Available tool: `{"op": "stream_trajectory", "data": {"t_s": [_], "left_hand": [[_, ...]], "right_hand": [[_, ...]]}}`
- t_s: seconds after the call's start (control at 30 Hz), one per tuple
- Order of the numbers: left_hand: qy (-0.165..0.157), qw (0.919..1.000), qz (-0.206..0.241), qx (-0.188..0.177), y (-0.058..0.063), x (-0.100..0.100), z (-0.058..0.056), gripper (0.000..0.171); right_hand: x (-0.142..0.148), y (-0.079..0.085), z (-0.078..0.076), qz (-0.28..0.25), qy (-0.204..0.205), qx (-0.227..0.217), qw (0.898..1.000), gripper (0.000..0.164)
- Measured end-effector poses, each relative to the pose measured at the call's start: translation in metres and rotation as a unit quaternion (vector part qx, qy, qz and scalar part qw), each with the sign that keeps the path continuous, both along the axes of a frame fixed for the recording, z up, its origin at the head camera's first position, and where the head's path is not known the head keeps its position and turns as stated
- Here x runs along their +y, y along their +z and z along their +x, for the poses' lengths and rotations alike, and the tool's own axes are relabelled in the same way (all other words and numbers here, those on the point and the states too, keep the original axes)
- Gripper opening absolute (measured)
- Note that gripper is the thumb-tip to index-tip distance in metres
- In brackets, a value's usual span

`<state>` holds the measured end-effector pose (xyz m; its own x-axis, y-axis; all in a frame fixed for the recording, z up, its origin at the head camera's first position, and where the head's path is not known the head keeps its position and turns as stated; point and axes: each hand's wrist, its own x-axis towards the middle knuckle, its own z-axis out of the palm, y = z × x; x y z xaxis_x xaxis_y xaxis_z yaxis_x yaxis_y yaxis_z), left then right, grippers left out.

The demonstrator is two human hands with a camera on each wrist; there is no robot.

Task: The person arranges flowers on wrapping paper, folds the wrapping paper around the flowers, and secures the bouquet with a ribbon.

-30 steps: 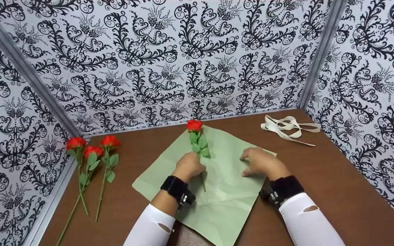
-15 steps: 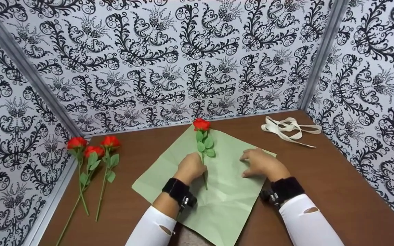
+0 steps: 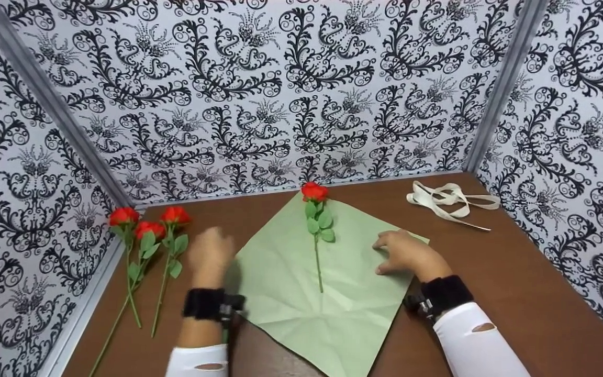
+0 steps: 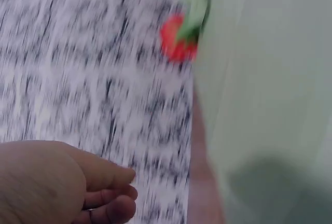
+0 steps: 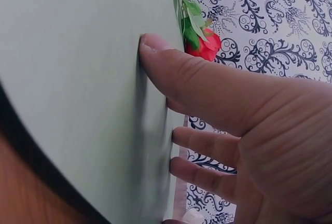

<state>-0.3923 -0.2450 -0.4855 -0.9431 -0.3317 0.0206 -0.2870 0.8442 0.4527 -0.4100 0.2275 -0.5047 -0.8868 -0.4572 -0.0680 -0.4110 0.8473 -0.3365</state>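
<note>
Head view: a sheet of pale green paper (image 3: 280, 283), lightly creased, lies cornerwise across the centre of the frame on a brown wooden table (image 3: 532, 303). One red rose (image 3: 313, 226) rests on it, bloom at the paper's top corner, its leafy green stem running down to the middle of the sheet. The left hand (image 3: 210, 255), blurred, is left of centre, between the paper and three red roses (image 3: 149, 229) that lie at the left of the frame, two of their stems crossing. The left wrist view shows this hand released, its fingers and thumb loosely bent. The right hand (image 3: 406, 254), right of centre, grasps nothing; its thumb and fingers are spread, and the right wrist view shows the thumb tip resting on the paper. Both wrists wear black straps with small devices, any lettering on them too small to read; white sleeves cover the forearms. A cream ribbon (image 3: 423, 198) lies in loose loops at the right, near the table's far edge, fine detail on its tail too small to make out. White walls (image 3: 254, 78) with black scrollwork fill the upper frame.
</note>
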Motion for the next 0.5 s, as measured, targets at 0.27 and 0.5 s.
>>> {"op": "stream_trajectory", "data": {"t_s": [0.27, 0.5], "left_hand": [[0.127, 0.9895, 0.004, -0.068, -0.002, -0.105, 0.028, 0.047], [0.132, 0.9818, 0.042, -0.13, -0.004, -0.126, 0.041, 0.05]], "right_hand": [[-0.004, -0.001, 0.0, 0.004, 0.0, -0.012, 1.0, 0.063], [-0.001, 0.0, 0.0, -0.009, -0.009, -0.01, 1.0, 0.062]]}}
